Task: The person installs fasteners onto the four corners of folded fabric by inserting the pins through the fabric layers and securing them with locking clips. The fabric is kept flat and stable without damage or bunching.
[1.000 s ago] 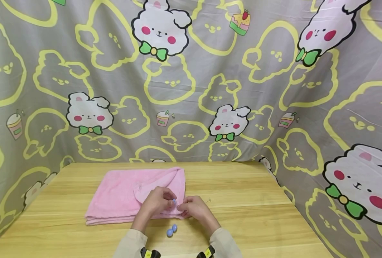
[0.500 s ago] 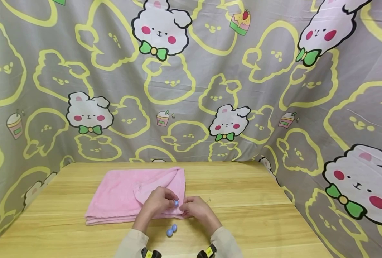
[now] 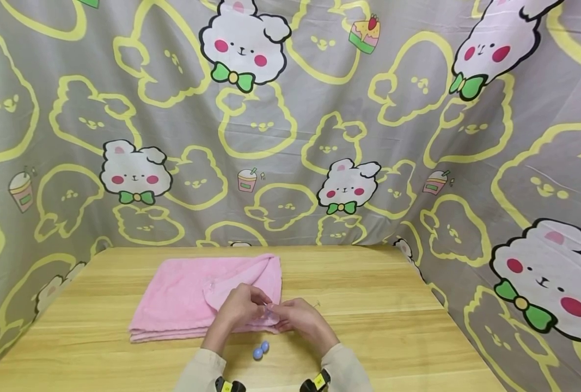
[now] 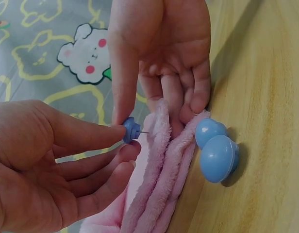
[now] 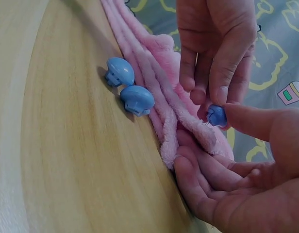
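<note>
A folded pink plush blanket (image 3: 182, 288) lies on the table, its near right corner between both hands. My left hand (image 3: 238, 307) pinches a small blue pin base (image 4: 130, 130) by its rim, its thin metal needle pointing at the blanket edge. My right hand (image 3: 302, 318) holds that edge, its fingers (image 5: 220, 167) curled beneath the plush and its thumb touching the blue pin base (image 5: 217, 116). In the head view the fingers mostly hide this piece. Two blue mushroom-shaped fasteners (image 3: 258, 354) lie together on the wood, between the forearms.
The pale wooden table (image 3: 368, 326) carries everything. A grey curtain (image 3: 280, 147) with cartoon rabbits hangs behind it and at both sides. Black straps with yellow labels (image 3: 319, 380) sit at the wrists.
The right thumb has moved left and up from the blanket edge onto the blue pin base at the left fingertips. The blanket and the two loose fasteners stay put.
</note>
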A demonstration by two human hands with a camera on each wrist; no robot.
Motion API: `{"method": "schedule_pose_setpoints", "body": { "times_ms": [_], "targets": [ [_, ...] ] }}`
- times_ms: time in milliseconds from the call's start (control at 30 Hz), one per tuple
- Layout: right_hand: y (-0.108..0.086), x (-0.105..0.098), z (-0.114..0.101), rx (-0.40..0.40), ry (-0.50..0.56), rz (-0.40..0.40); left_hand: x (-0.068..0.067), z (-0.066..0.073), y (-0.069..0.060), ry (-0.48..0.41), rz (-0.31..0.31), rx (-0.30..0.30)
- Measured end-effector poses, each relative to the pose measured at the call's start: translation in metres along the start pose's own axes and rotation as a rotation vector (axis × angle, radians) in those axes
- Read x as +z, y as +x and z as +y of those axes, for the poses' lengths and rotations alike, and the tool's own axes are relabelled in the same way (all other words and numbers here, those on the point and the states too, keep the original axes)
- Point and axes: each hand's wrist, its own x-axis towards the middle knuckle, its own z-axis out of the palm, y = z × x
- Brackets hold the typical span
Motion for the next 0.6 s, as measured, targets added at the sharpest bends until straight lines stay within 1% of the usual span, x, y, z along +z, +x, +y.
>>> {"method": "schedule_pose_setpoints", "body": {
  "times_ms": [233, 367, 600],
  "targets": [
    [0.0011, 0.0001, 0.0000, 0.003, 0.000, 0.015, 0.0003, -0.0004, 0.0006, 0.008, 0.009, -0.003],
    [0.0021, -0.0002, 0.0011, -0.001, 0.004, 0.009, 0.0011, -0.0002, 0.0007, 0.013, 0.017, -0.009],
    [0.0032, -0.0001, 0.0029, -0.016, 0.004, 0.009, 0.0026, -0.0016, -0.0001, -0.002, -0.006, -0.032]
  ]
}}
